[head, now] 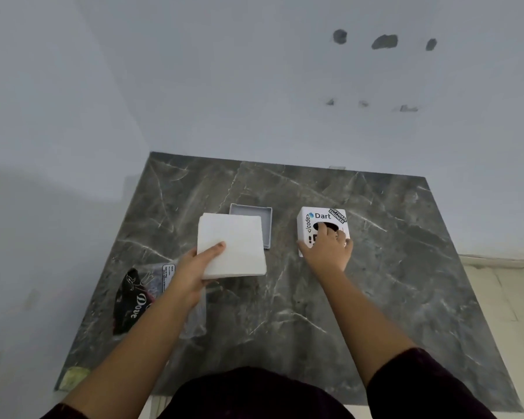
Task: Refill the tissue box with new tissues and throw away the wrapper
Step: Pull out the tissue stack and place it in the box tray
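My left hand (pixel 198 267) holds a thick white stack of tissues (pixel 232 244) above the dark marble table (pixel 390 267), thumb on top. Behind the stack lies the shallow grey base tray of the tissue box (pixel 253 212), open side up. To the right stands the white tissue box cover (pixel 318 217) with stickers and a dark round hole on top. My right hand (pixel 327 249) grips this cover, fingers over its top near the hole. The clear plastic wrapper (pixel 139 297) with dark "Dove" print lies crumpled at the table's left, partly under my left forearm.
A pale wall rises behind and to the left of the table. A light tiled floor (pixel 502 285) shows at the right. A small greenish-yellow piece (pixel 74 377) sits at the table's near left corner.
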